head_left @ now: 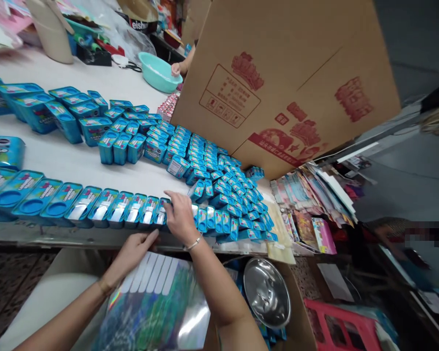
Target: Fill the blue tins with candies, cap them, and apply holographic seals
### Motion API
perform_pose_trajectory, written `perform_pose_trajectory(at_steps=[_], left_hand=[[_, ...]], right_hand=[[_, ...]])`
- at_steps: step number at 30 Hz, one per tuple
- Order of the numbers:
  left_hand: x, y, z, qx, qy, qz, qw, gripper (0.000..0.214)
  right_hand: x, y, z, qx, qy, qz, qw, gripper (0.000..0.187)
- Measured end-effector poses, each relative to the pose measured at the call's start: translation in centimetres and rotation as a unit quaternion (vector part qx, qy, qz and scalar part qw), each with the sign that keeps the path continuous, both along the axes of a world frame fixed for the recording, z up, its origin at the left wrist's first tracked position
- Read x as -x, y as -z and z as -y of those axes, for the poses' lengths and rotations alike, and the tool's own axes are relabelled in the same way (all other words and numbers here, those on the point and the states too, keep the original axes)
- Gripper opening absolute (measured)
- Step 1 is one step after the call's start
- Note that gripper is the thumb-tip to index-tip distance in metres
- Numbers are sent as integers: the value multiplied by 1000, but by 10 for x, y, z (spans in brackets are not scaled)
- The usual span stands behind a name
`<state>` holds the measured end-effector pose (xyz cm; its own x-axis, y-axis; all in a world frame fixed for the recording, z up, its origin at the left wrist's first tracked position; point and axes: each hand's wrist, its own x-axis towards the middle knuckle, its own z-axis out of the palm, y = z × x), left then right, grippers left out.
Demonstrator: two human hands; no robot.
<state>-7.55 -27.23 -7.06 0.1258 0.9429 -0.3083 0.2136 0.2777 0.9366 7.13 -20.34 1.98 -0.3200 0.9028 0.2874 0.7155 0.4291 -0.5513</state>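
My right hand (181, 217), with a bracelet at its wrist, rests on the row of small blue containers (106, 205) along the table's near edge. Its fingers bend over the top of one blue container, partly hiding it. Just below that edge my left hand (136, 251) reaches forward, fingers stretched out, beside the upper corner of a shiny sheet of pale strip stickers (164, 278). Several containers in the row carry a bright, glossy strip on their lids; those at the far left show a bare round recess.
More blue containers (190, 151) stand in dense rows behind. A large cardboard box (278, 87) rises at the back right. Beyond are a turquoise basin (157, 70) and another person's hand (175, 69). A metal bowl (267, 292) and pink plastic stool (346, 324) are at lower right.
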Motion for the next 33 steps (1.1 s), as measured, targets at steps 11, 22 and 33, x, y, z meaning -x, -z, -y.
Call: perform_pose_trajectory(at_steps=[11, 22, 33], left_hand=[[23, -27, 48, -14, 244, -72, 967, 43], [13, -33, 41, 71, 224, 72, 969, 50], [2, -8, 28, -37, 102, -56, 993, 36]], right_hand=[[-67, 21, 188, 86, 6, 28, 996, 21], [-72, 31, 195, -170, 6, 68, 983, 44], [-68, -17, 132, 26, 49, -97, 994, 19]])
